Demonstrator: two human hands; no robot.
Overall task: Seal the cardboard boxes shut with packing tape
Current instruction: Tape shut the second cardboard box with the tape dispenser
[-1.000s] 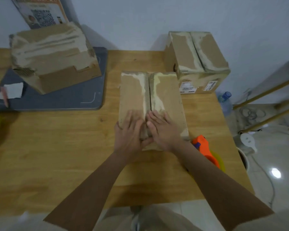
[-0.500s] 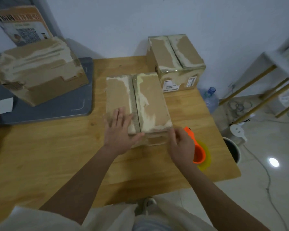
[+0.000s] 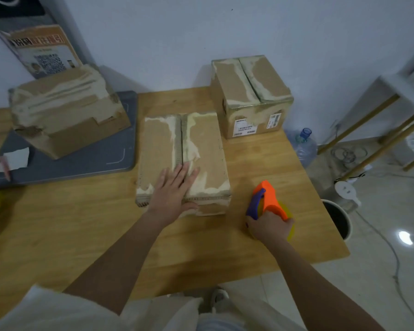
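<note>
Flaps pinned, dispenser in hand

The box (image 3: 184,161) sits mid-surface; the left hand (image 3: 175,191) lies spread flat over its seam, while the right hand (image 3: 269,226), at 4 o'clock, grips the dispenser (image 3: 267,201). Tape roll seemingly yellow. Best start tape over the near edge, flaps pressed level.

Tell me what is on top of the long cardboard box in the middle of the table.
The left hand lies flat with straight fingers on the long cardboard box, over the near end of its centre seam. No tape spans the seam beyond the fingers. The stretch under the palm is covered.
</note>
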